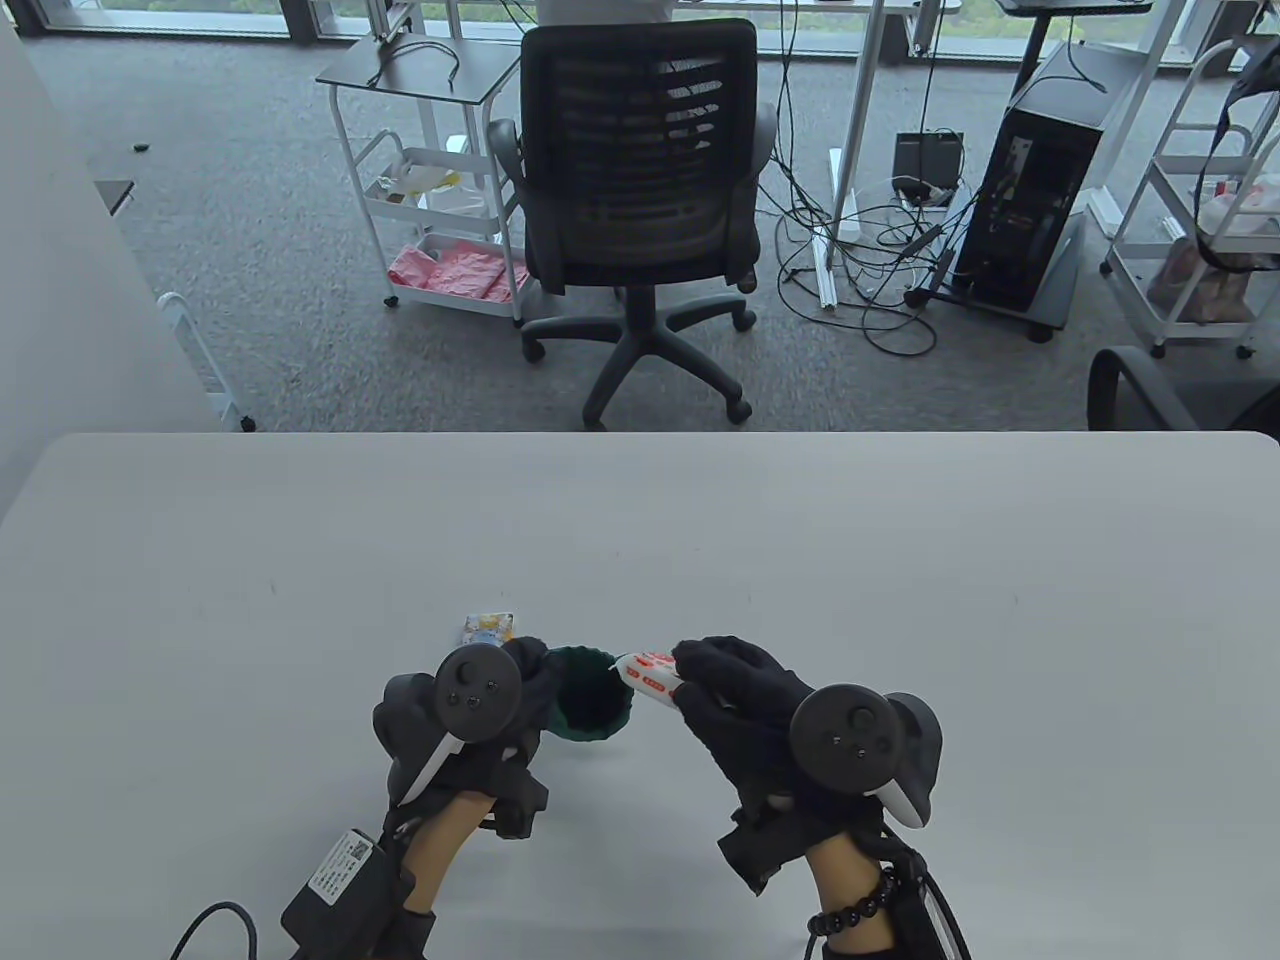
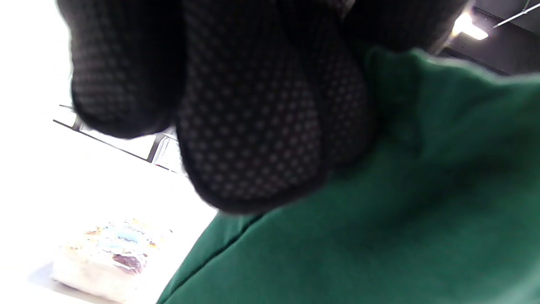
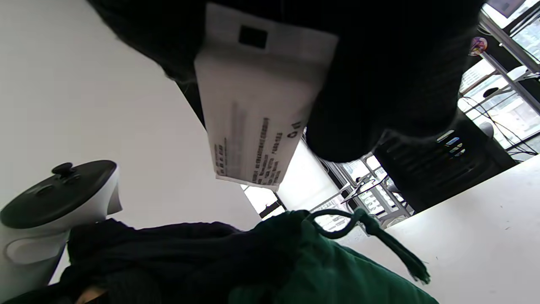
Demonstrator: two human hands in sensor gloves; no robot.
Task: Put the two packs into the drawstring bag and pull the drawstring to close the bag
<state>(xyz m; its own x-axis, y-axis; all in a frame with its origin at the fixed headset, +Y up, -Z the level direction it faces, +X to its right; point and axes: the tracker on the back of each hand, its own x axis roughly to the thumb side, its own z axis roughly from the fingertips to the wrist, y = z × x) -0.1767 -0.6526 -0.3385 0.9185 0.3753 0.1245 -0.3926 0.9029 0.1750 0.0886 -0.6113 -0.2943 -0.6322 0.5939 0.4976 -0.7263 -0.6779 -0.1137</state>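
Right hand point(image 1: 745, 700) is pinching the red-and-white pack point(image 1: 648, 678) at the green drawstring bag point(image 1: 590, 695) mouth, left hand point(image 1: 480, 715) is gripping the rim, yellow-blue pack point(image 1: 488, 627) lying just behind.

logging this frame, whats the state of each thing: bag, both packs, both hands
green drawstring bag: upright on the table, mouth open, cord not pulled
red and white pack: held above the bag's rim, not yet inside
yellow and blue pack: lying flat on the table behind the bag
left hand: grips the bag's side
right hand: pinches the red and white pack
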